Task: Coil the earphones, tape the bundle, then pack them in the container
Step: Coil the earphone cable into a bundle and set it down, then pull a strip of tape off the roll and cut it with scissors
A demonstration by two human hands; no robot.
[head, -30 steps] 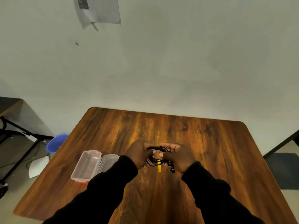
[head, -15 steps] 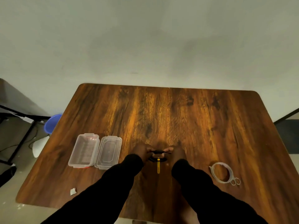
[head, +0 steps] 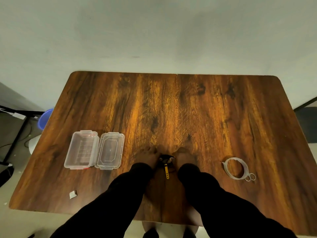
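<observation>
Both hands, left (head: 147, 156) and right (head: 184, 157), pinch the coiled earphones (head: 165, 160) between them over the wooden desk (head: 171, 109); open container (head: 82, 149) and lid (head: 109, 151) left, tape (head: 235, 167) right, pale wall behind

Background as I see it from the head view: a dark wood-grain counter (head: 171, 107) with rounded far corners, set against a plain pale wall (head: 154, 31) (lit unevenly, brighter toward the middle). At left, a black metal frame (head: 18, 133) stands on a light floor (head: 12, 217), with a blue bucket (head: 45, 117) beside the counter's edge.
</observation>
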